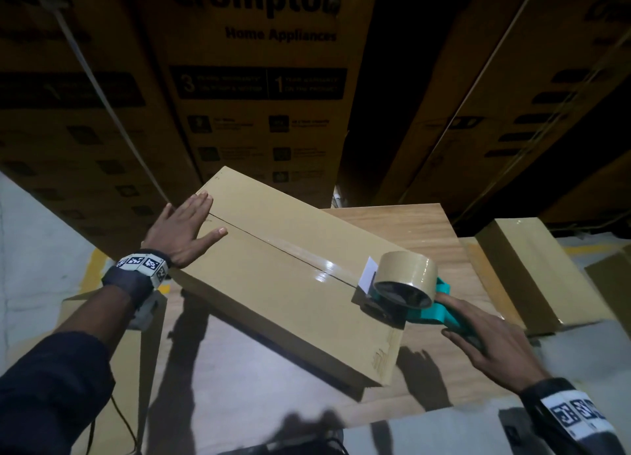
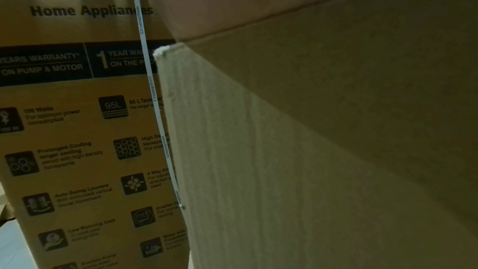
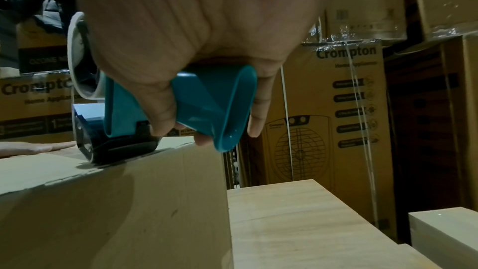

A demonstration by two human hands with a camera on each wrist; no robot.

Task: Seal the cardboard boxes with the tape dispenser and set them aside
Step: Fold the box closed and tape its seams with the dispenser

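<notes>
Head view: left hand (image 1: 182, 227) flat on box (image 1: 280, 277) at 10 o'clock; right hand (image 1: 491, 342) grips tape dispenser (image 1: 406, 290) at box's 4 o'clock end.

Occlusions and unreadable areas

Teal plastic tape dispenser (image 3: 207, 105): handle mostly wrapped by right hand (image 3: 201, 28); blade contact on long tan cardboard box (image 1: 283, 267) hidden. Left wrist view: hand cropped at top edge. Small print on stacked printed cartons (image 1: 259, 89) blurred.

a long plain cardboard box (image 1: 280, 273) lies flat and skewed on the wooden table (image 1: 409, 226), glossy tape along its centre seam. the teal tape dispenser (image 1: 403, 289), carrying a tan roll, sits at the box's near-right end, its front pressed on the seam.
</notes>
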